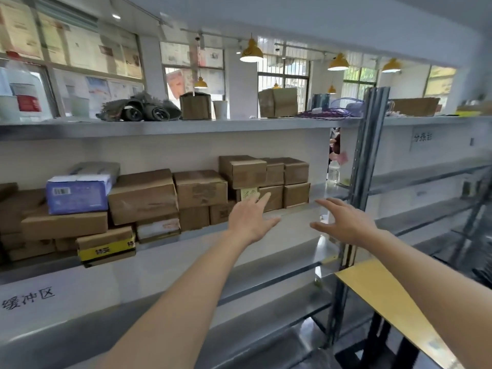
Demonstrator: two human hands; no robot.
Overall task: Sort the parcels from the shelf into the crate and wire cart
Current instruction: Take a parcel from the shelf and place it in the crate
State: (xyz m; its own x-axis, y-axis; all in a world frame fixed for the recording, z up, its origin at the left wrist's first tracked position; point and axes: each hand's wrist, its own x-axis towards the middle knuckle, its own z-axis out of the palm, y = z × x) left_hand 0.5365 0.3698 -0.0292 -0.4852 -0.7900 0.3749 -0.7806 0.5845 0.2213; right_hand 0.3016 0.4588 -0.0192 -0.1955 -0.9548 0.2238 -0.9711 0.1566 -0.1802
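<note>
Several brown cardboard parcels (202, 189) are stacked along the middle shelf (292, 213), with a blue and white box (77, 193) on top at the left. A small stack of brown boxes (295, 182) stands at the right end of the row. My left hand (250, 218) is stretched out with straight fingers just in front of the box bearing a yellow note (249, 193). My right hand (346, 222) hangs open to the right of that stack, above the bare shelf end. Neither hand holds anything. No crate or wire cart is in view.
The top shelf (173, 126) carries a grey cloth bundle (141, 107), two brown boxes, a cup and a purple wire basket (343, 106). A metal upright (370, 155) stands right of my right hand. A yellow board (386, 302) lies at lower right. Lower shelves run below.
</note>
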